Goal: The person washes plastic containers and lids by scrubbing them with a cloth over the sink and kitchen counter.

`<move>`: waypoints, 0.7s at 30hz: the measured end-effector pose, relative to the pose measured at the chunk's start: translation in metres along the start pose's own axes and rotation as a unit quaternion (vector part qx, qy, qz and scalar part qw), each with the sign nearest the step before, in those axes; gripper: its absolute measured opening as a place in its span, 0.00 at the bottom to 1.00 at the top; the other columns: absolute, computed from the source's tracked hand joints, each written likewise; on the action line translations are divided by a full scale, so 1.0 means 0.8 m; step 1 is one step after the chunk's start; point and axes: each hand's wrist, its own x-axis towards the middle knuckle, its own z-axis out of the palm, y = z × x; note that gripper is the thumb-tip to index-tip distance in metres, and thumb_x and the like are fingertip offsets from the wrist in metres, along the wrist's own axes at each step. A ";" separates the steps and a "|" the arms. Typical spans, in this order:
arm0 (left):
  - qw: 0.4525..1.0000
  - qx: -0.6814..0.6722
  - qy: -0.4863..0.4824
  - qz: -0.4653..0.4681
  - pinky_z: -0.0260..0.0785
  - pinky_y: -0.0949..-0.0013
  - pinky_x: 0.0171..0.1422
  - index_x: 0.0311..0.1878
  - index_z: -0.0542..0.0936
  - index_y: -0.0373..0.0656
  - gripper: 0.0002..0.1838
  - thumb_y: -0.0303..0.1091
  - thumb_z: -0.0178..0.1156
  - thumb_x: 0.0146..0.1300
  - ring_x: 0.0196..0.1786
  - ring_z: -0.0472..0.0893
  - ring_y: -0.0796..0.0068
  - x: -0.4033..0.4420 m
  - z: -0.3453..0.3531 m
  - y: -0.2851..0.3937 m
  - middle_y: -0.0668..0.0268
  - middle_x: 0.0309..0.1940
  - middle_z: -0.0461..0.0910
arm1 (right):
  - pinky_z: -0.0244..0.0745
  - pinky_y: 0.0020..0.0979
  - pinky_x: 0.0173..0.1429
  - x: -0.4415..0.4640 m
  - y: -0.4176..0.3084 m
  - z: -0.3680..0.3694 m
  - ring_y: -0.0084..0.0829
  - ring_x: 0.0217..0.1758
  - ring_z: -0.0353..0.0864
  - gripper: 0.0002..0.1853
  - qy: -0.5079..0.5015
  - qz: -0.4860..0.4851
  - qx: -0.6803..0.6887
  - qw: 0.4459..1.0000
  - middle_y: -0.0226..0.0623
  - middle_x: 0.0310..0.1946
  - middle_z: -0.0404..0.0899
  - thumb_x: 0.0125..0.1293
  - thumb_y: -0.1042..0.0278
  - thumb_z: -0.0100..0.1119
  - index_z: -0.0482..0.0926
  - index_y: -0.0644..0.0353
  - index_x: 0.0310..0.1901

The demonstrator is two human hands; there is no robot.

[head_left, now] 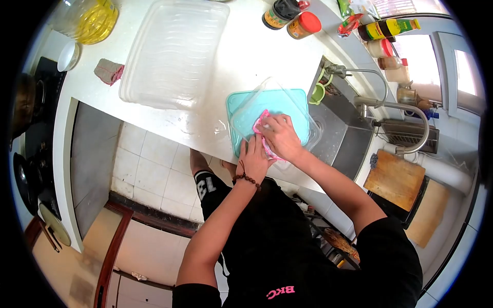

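Note:
A turquoise rectangular lid or tray (241,102) lies on the white counter beside the sink. Over it is a clear plastic piece (300,102), tilted at an angle to it. My right hand (280,136) is closed on a pink and white cloth (261,119), pressing it against the clear plastic. My left hand (253,156), with a beaded bracelet at the wrist, is at the near edge of the plastic, its fingers touching the cloth's side; whether it grips the plastic's edge is hard to make out.
Left of my hands lies a large clear plastic container (172,56). A folded cloth (109,71), an oil jug (95,23) and a white bowl (68,56) are further left. Jars (304,25) stand at the back. The sink (336,143) and faucet (416,110) are right.

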 end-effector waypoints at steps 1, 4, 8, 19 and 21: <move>1.000 -0.001 -0.001 0.000 0.57 0.43 0.78 0.56 0.84 0.28 0.36 0.56 0.66 0.61 0.74 0.64 0.52 0.001 0.001 0.001 0.47 0.71 0.68 | 0.64 0.44 0.66 0.002 0.000 -0.002 0.39 0.59 0.75 0.17 0.008 -0.009 -0.004 1.000 0.35 0.51 0.79 0.59 0.71 0.64 0.86 0.57 0.51; 1.000 -0.013 -0.015 -0.009 0.56 0.42 0.79 0.58 0.83 0.29 0.36 0.57 0.66 0.61 0.74 0.64 0.52 0.002 0.003 0.000 0.47 0.70 0.69 | 0.65 0.43 0.64 0.010 0.004 -0.001 0.39 0.57 0.76 0.17 0.015 0.009 0.000 1.000 0.34 0.50 0.80 0.59 0.72 0.65 0.86 0.57 0.51; 0.997 -0.054 0.063 -0.001 0.60 0.42 0.75 0.55 0.81 0.23 0.38 0.52 0.73 0.54 0.71 0.69 0.49 0.001 0.001 0.000 0.44 0.67 0.71 | 0.65 0.41 0.62 0.007 -0.010 0.027 0.38 0.54 0.77 0.18 0.017 0.036 0.028 0.999 0.32 0.49 0.80 0.58 0.72 0.66 0.87 0.54 0.52; 0.999 -0.033 0.026 -0.003 0.59 0.42 0.77 0.56 0.80 0.22 0.39 0.54 0.71 0.56 0.72 0.68 0.50 0.004 0.012 0.005 0.45 0.67 0.71 | 0.66 0.39 0.61 0.023 0.028 0.001 0.36 0.56 0.75 0.19 -0.039 -0.008 0.016 0.999 0.31 0.47 0.79 0.57 0.71 0.65 0.87 0.50 0.52; 0.997 -0.030 0.063 -0.011 0.59 0.41 0.77 0.56 0.80 0.22 0.40 0.55 0.70 0.58 0.73 0.67 0.50 0.006 0.010 0.010 0.45 0.68 0.70 | 0.66 0.39 0.56 0.018 0.005 0.009 0.36 0.52 0.76 0.18 -0.028 -0.088 0.041 0.995 0.30 0.45 0.79 0.58 0.70 0.65 0.87 0.49 0.52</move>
